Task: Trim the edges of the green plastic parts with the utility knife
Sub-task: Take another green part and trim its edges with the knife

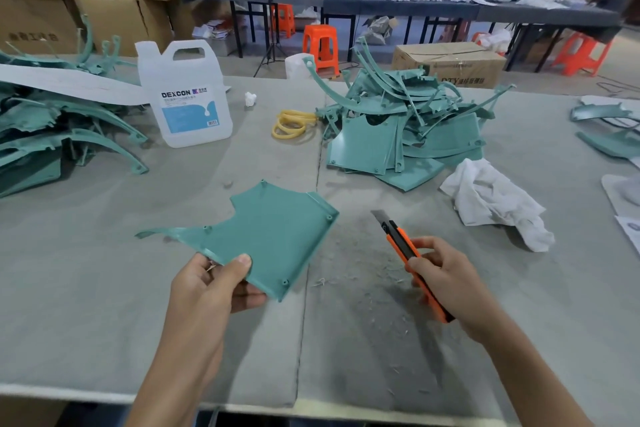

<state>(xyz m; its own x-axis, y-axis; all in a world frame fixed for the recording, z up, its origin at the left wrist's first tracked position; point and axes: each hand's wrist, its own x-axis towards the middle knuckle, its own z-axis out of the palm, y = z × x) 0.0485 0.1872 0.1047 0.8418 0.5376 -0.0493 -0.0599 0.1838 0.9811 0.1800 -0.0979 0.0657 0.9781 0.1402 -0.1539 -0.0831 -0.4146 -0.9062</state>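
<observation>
My left hand (pixel 211 282) holds a flat green plastic part (pixel 273 236) above the grey table, thumb on top near its lower edge and fingers beneath. The part has a thin curved arm pointing left. My right hand (pixel 446 276) grips an orange and black utility knife (pixel 403 243) with its blade out, pointing up and left. The blade tip is a short way right of the part and does not touch it.
A pile of green parts (pixel 398 128) lies at centre right and another pile (pixel 52 125) at the left. A clear jug (pixel 187 94), yellow rubber bands (pixel 291 125) and a white cloth (pixel 495 201) sit on the grey table (pixel 104 270). Shavings lie under the knife.
</observation>
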